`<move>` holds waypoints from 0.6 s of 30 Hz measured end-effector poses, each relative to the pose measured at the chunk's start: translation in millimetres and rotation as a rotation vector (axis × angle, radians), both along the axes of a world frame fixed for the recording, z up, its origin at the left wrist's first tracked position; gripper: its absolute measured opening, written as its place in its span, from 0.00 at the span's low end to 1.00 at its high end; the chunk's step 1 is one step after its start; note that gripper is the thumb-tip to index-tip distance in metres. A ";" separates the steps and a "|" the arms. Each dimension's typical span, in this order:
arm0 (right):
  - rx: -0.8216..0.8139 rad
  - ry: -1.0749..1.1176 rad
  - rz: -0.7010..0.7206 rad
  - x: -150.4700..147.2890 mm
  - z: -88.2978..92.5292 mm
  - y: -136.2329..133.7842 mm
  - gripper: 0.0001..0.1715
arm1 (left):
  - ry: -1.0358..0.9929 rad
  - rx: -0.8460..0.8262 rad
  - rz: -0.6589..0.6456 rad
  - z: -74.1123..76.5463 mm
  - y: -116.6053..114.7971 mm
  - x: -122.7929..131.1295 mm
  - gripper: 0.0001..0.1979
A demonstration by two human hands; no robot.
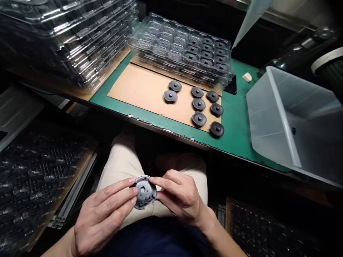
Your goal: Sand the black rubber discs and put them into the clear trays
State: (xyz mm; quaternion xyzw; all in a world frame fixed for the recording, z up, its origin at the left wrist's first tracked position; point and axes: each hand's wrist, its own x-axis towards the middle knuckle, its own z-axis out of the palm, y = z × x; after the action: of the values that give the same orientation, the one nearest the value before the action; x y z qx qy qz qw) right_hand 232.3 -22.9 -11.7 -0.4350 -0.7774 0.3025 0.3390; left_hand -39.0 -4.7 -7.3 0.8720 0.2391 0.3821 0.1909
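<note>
Above my lap I hold a round dark grey plastic part between both hands. Its inner face is turned up, with small pegs along the edge and a hole near the middle. My left hand grips its left side, fingertips on the rim and face. On the right side, my right hand pinches the rim between thumb and forefinger. Several black round caps with a central stub lie on a cardboard sheet on the table beyond my knees.
A clear compartment tray, partly filled with black parts, sits behind the cardboard. Stacked clear trays rise at the left. A translucent plastic bin stands at the right on the green table mat. More trays lie low at left.
</note>
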 end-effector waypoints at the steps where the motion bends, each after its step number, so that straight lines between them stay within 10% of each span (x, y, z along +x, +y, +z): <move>1: 0.005 0.016 -0.001 -1.2 0.6 -0.3 0.22 | 0.020 0.031 -0.009 0.4 1.4 -1.7 0.21; 7: -0.341 0.276 -0.267 -4.0 -22.6 8.1 0.23 | 0.013 0.054 0.037 4.4 6.3 -4.7 0.22; 13: -0.833 0.476 -0.703 0.4 -116.6 30.5 0.37 | -0.151 0.012 0.187 11.0 15.0 16.6 0.23; 18: -1.070 0.427 -0.813 1.7 -183.2 36.8 0.39 | -0.191 -0.469 0.357 7.2 14.4 33.6 0.17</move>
State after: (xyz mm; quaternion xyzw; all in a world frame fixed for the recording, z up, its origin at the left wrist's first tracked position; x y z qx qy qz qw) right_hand 234.0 13.9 -194.9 -0.7291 -0.2145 0.5713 0.3099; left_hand -5.4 9.7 -0.2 0.7085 0.4511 0.4242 0.3385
